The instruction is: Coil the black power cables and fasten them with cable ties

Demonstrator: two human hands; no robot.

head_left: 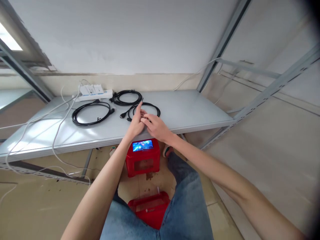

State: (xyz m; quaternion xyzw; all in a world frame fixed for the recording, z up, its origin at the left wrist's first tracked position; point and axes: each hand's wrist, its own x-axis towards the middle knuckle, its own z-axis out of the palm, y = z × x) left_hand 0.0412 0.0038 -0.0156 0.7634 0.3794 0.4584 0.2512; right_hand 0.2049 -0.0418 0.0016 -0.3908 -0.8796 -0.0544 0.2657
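A grey shelf (190, 110) met a white wall (125, 36). Near its front edge, the left hand (136, 124) and right hand (157, 128) touched over a black cable (153, 106); the fingers' grip was unclear.

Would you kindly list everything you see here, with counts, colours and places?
shelf board: one, pale grey, across the middle.
near cable coil: one, black, shelf front, at the fingertips.
other cable coils: two, black, to the left and behind it.
power strip: one, white, back left of the shelf, plugs in it.
cords: several, white, trailing off the shelf's left side.
frame posts: several, grey metal, left and right.
red plastic stools: two, one below the shelf edge, one between the knees.
phone: one, screen lit, on top of the upper stool.
jeans: blue, bottom centre.
left hand: on the near coil, grip unclear.
right hand: against the left hand, grip unclear.
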